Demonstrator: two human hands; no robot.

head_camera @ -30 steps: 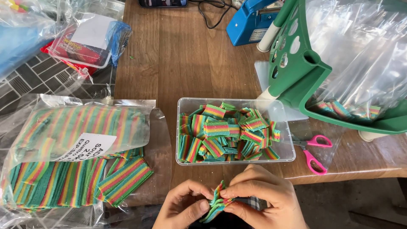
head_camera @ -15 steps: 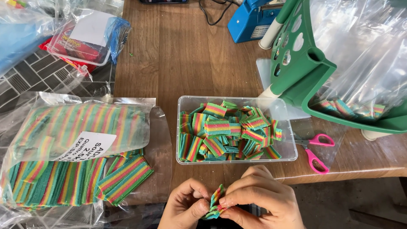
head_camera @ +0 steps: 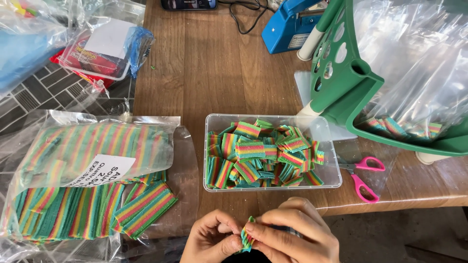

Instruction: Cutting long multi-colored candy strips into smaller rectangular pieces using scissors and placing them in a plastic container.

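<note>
Both hands meet at the bottom edge of the view, below the table's front edge. My left hand point(head_camera: 210, 240) and my right hand point(head_camera: 292, 234) pinch a small stack of rainbow-striped sour candy pieces point(head_camera: 246, 235) between their fingertips. Just beyond them a clear plastic tub point(head_camera: 327, 160) holds several cut rainbow candy pieces point(head_camera: 261, 153). At the left lies a large clear bag point(head_camera: 87, 146) with a white label, full of long rainbow candy strips point(head_camera: 141, 208), some spilling out of its opening.
Pink-handled scissors point(head_camera: 363, 175) lie right of the tub. A green plastic stand point(head_camera: 348, 83) holding clear bags rises at the right. A blue sealing machine point(head_camera: 287, 29) and cables sit at the back, and bagged packages point(head_camera: 97, 48) at the far left.
Both hands have sunk slightly toward the bottom edge and the fingers have shifted on the candy stack. The camera has tilted a little; nothing on the table moved.
</note>
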